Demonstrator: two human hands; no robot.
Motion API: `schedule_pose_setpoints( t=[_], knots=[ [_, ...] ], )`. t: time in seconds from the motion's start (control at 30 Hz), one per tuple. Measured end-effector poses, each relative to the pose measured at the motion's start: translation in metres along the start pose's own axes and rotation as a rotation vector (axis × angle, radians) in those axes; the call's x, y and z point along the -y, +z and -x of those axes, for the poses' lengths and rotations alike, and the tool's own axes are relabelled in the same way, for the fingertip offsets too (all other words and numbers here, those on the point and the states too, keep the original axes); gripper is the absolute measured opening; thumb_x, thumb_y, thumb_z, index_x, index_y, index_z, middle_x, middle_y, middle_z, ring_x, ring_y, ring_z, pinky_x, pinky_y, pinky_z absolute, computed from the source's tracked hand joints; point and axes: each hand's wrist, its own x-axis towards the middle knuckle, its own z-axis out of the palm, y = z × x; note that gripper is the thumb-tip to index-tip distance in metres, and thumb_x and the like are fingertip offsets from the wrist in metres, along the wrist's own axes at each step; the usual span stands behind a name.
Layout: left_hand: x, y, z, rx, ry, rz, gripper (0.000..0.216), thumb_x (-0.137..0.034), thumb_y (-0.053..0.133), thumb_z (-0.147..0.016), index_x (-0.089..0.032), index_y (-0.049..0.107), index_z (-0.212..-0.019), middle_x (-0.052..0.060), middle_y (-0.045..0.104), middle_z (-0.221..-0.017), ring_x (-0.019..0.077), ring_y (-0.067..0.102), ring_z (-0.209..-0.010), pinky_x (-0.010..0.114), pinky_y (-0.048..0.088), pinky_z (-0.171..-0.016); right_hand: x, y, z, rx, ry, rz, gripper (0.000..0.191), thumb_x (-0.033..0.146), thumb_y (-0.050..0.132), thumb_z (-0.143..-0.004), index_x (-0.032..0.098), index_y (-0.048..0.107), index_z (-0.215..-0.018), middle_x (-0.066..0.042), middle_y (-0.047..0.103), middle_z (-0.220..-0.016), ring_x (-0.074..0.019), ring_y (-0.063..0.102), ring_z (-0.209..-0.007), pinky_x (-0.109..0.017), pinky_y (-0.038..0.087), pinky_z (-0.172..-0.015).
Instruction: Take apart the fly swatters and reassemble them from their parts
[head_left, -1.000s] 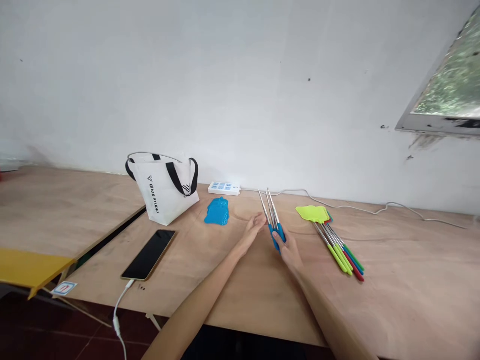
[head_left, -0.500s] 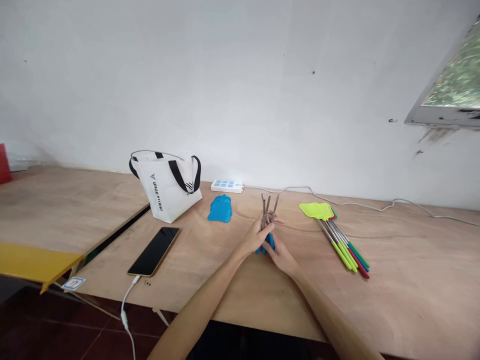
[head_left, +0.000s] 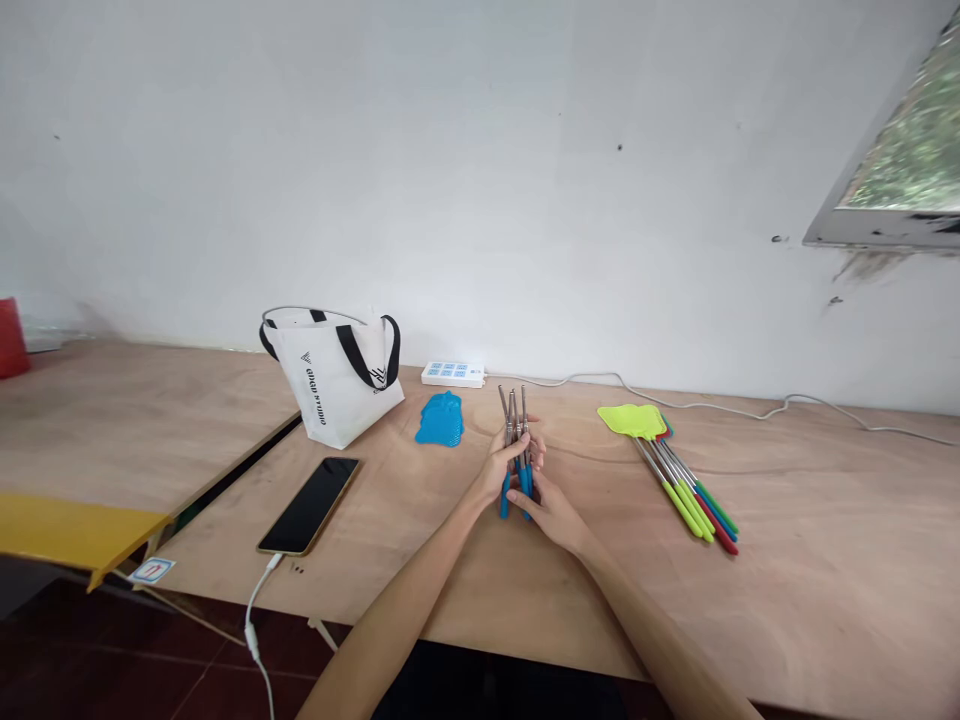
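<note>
Several blue fly swatter handles (head_left: 505,495) with thin metal rods stand nearly upright in a loose bunch between my hands. My left hand (head_left: 496,470) is closed round the middle of the bunch, its thumb across the metal rods. Lower down on the right, my right hand (head_left: 553,512) grips the blue grips, with its thumb in front and fingers behind. Some of its fingers are hidden by the handles. A stack of blue swatter heads (head_left: 440,418) lies flat on the table, left of and beyond my hands.
To the right lies a bundle of fly swatters with a yellow-green head (head_left: 631,420) on top and coloured grips. A white bag (head_left: 337,385) with black straps, a cabled phone (head_left: 309,505) and a white power strip (head_left: 453,374) are on the wooden table (head_left: 825,540).
The bunch of handles has shifted a little left and its rods have come closer together, more upright. My right hand has moved slightly left with it, its thumb now across the blue grips.
</note>
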Motion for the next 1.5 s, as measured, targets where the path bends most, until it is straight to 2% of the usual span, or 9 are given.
schedule_pose_setpoints(
  t=[0.13, 0.3, 0.43, 0.57, 0.87, 1.0, 1.2, 1.33, 1.5],
  knots=[
    [-0.004, -0.005, 0.001, 0.047, -0.010, -0.019, 0.045, -0.032, 0.073, -0.079, -0.013, 0.066, -0.119, 0.011, 0.074, -0.099, 0.0220, 0.070, -0.087, 0.032, 0.055, -0.079, -0.004, 0.001, 0.000, -0.063, -0.004, -0.008, 0.048, 0.049, 0.054, -0.096, 0.021, 0.055, -0.135, -0.007, 0.071, -0.118, -0.0251, 0.065, -0.109, -0.043, 0.050, -0.101],
    [0.000, -0.002, 0.000, 0.067, -0.049, -0.078, 0.049, -0.045, 0.071, -0.089, -0.013, 0.063, -0.125, 0.011, 0.076, -0.092, 0.0236, 0.074, -0.084, 0.034, 0.055, -0.082, -0.014, 0.003, -0.001, -0.099, -0.010, -0.016, 0.050, 0.054, 0.051, -0.096, 0.018, 0.057, -0.131, -0.012, 0.067, -0.125, -0.0271, 0.061, -0.116, -0.042, 0.047, -0.103],
    [-0.003, -0.002, 0.000, 0.083, -0.073, -0.053, 0.057, -0.048, 0.076, -0.086, -0.014, 0.060, -0.130, 0.014, 0.077, -0.102, 0.0272, 0.075, -0.096, 0.036, 0.055, -0.089, -0.015, 0.003, -0.001, -0.064, 0.008, -0.077, 0.044, 0.060, 0.056, -0.092, 0.019, 0.066, -0.104, -0.005, 0.070, -0.097, -0.0223, 0.064, -0.090, -0.034, 0.051, -0.084],
    [-0.012, -0.007, 0.001, 0.169, -0.095, -0.154, 0.059, -0.044, 0.076, -0.088, -0.015, 0.060, -0.137, 0.015, 0.076, -0.111, 0.0286, 0.070, -0.112, 0.039, 0.050, -0.103, -0.010, 0.003, -0.001, -0.082, 0.064, -0.096, 0.043, 0.061, 0.062, -0.088, 0.020, 0.062, -0.074, 0.001, 0.060, -0.070, -0.0159, 0.054, -0.067, -0.027, 0.044, -0.065],
    [-0.015, -0.003, 0.006, 0.355, -0.241, -0.030, 0.056, -0.047, 0.077, -0.087, -0.014, 0.063, -0.130, 0.019, 0.074, -0.117, 0.0301, 0.072, -0.110, 0.038, 0.052, -0.098, 0.003, -0.001, 0.001, 0.022, 0.013, -0.217, 0.044, 0.063, 0.062, -0.087, 0.020, 0.070, -0.082, -0.004, 0.071, -0.084, -0.0229, 0.065, -0.085, -0.037, 0.052, -0.084],
    [-0.007, 0.001, 0.005, 0.190, -0.237, 0.008, 0.054, -0.060, 0.072, -0.086, -0.012, 0.066, -0.110, 0.016, 0.077, -0.093, 0.0277, 0.076, -0.088, 0.036, 0.058, -0.081, 0.009, -0.002, 0.003, 0.091, 0.057, -0.317, 0.048, 0.067, 0.062, -0.086, 0.020, 0.070, -0.086, -0.006, 0.074, -0.087, -0.0229, 0.069, -0.087, -0.038, 0.055, -0.085],
    [-0.008, 0.000, -0.002, -0.048, -0.194, 0.247, 0.036, -0.040, 0.080, -0.084, -0.016, 0.061, -0.102, 0.001, 0.066, -0.073, 0.0164, 0.068, -0.064, 0.028, 0.055, -0.062, 0.018, 0.004, 0.003, 0.150, 0.208, -0.544, 0.056, 0.073, 0.065, -0.081, 0.017, 0.061, -0.085, -0.004, 0.071, -0.070, -0.0168, 0.067, -0.058, -0.031, 0.054, -0.061],
    [-0.007, 0.001, -0.007, -0.141, -0.095, 0.404, 0.029, -0.039, 0.074, -0.090, -0.017, 0.055, -0.084, -0.009, 0.043, -0.055, 0.0050, 0.040, -0.042, 0.017, 0.037, -0.045, 0.022, 0.007, 0.003, 0.140, 0.310, -0.632, 0.061, 0.075, 0.070, -0.074, 0.018, 0.057, -0.091, -0.002, 0.071, -0.068, -0.0163, 0.066, -0.053, -0.027, 0.050, -0.053],
    [0.001, 0.000, -0.012, -0.318, -0.128, 0.414, 0.036, -0.041, 0.071, -0.094, -0.018, 0.047, -0.078, -0.012, 0.027, -0.052, 0.0031, 0.021, -0.038, 0.016, 0.019, -0.039, 0.030, 0.016, 0.006, 0.094, 0.422, -0.724, 0.063, 0.076, 0.072, -0.071, 0.019, 0.057, -0.091, 0.001, 0.066, -0.057, -0.0120, 0.056, -0.042, -0.022, 0.040, -0.042]
  ],
)
